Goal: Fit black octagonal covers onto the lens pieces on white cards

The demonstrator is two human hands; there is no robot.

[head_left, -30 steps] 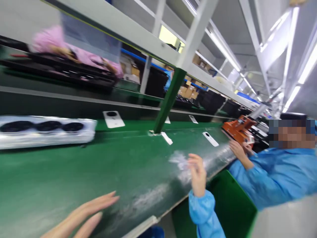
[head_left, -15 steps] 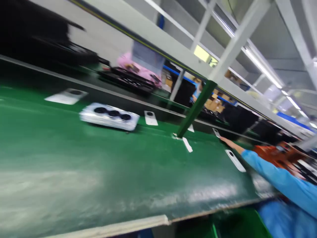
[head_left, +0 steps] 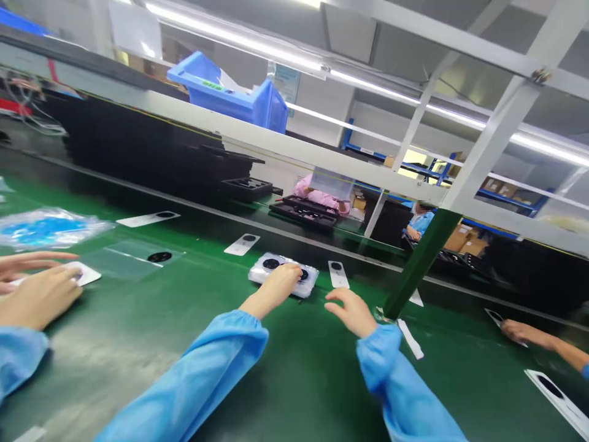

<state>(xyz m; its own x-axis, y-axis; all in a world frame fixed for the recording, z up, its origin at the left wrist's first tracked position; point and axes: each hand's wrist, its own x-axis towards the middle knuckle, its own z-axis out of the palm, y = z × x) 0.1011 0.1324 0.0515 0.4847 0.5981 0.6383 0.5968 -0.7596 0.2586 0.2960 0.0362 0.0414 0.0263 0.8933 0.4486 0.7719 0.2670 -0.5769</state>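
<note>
both hands (head_left: 317,298) now forward, left on bagged part (head_left: 283,274)

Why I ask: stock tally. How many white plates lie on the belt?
6 white plates: far left, mid-belt, ahead of the right hand, under a co-worker's hands, by another co-worker's hand, bottom right. More may be hidden.

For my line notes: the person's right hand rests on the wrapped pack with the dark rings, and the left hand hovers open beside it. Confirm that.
Sides are swapped. The head view shows the left hand on the wrapped pack; the right hand hovers open beside it.
</note>
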